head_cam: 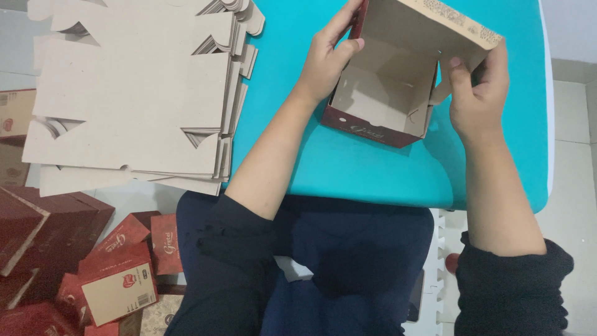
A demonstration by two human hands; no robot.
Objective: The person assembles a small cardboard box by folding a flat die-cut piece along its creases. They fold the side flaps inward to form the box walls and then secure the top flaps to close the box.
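A dark red cardboard box with a plain brown inside stands open toward me on the turquoise table. My left hand grips its left wall, thumb inside and fingers outside. My right hand pinches the flap at the box's right side. The box's upper lid flap juts out above the opening. Both forearms reach in from dark sleeves.
A thick stack of flat, unfolded brown box blanks lies at the table's left. Several folded red boxes are piled on the floor at lower left. The table's rounded right edge borders a light tiled floor.
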